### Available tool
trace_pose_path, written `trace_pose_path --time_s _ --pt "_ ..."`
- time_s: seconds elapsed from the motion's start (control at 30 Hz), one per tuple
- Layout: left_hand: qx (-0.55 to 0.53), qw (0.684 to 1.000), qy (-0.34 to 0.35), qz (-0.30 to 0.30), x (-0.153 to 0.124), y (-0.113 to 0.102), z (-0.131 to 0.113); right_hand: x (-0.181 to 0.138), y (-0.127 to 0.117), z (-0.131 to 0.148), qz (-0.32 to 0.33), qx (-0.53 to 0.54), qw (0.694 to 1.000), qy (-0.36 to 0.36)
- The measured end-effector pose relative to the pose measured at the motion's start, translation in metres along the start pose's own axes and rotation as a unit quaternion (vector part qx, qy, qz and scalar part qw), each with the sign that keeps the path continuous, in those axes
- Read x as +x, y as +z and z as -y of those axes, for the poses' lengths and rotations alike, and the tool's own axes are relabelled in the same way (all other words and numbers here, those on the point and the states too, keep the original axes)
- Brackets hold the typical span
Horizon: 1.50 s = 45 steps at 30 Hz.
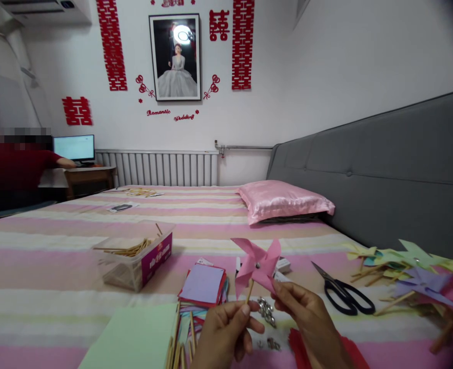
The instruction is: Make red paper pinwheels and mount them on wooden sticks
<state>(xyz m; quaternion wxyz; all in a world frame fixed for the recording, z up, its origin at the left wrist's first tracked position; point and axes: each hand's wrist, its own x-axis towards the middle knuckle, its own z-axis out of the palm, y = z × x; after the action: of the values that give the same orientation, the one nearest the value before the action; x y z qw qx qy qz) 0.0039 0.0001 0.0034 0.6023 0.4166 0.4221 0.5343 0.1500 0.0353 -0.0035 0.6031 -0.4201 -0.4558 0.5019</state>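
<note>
A pink paper pinwheel [257, 266] with a metal pin at its centre stands upright before me on a thin wooden stick [250, 291]. My left hand [229, 328] pinches that stick below the blades. The fingertips of my right hand [302, 312] are closed on the edge of a blade at its lower right. Behind the hands lies a small heap of metal pins [267, 311], with a few more [273, 344] nearer to me. Red paper [351, 352] lies partly hidden under my right wrist.
Black-handled scissors [343, 292] and several finished pinwheels [422, 279] lie at right. At left are coloured paper squares [203, 283], green sheets [134, 335], loose sticks [178, 353] and a plastic box [137, 261] of sticks. Beyond sits a pink pillow [283, 199]; a person in red [14, 166] sits far left.
</note>
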Motion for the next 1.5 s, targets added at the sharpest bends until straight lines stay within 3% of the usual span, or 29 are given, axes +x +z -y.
trace_pose_path --time_s 0.27,0.33,0.47,0.63,0.87,1.23,1.37,1.5 --pt "0.021 1.0 0.006 0.02 0.005 -0.002 0.009 -0.011 0.012 0.006 0.081 -0.033 0.996 -0.016" --pt "0.022 1.0 0.007 0.011 0.005 -0.003 0.007 -0.011 0.01 0.009 0.068 0.005 0.997 -0.024" --pt "0.028 1.0 0.0 -0.001 0.001 -0.005 0.002 -0.001 -0.003 0.011 -0.016 0.083 0.996 -0.02" --pt "0.047 0.998 -0.017 0.025 -0.002 -0.004 0.0 0.008 -0.015 0.007 -0.09 0.087 0.992 -0.02" --pt "0.016 1.0 -0.001 0.013 0.003 -0.007 0.003 -0.001 0.002 0.005 -0.037 0.086 0.996 -0.013" --pt "-0.047 0.997 -0.019 0.056 0.005 -0.001 0.012 -0.01 0.013 0.003 0.039 0.092 0.995 -0.02" --pt "-0.05 0.997 -0.024 0.051 0.005 -0.003 0.013 -0.009 0.011 0.005 0.028 0.085 0.995 -0.033" --pt "-0.039 0.997 -0.041 0.047 0.004 -0.005 0.011 0.001 -0.004 0.007 -0.036 0.107 0.993 -0.022"
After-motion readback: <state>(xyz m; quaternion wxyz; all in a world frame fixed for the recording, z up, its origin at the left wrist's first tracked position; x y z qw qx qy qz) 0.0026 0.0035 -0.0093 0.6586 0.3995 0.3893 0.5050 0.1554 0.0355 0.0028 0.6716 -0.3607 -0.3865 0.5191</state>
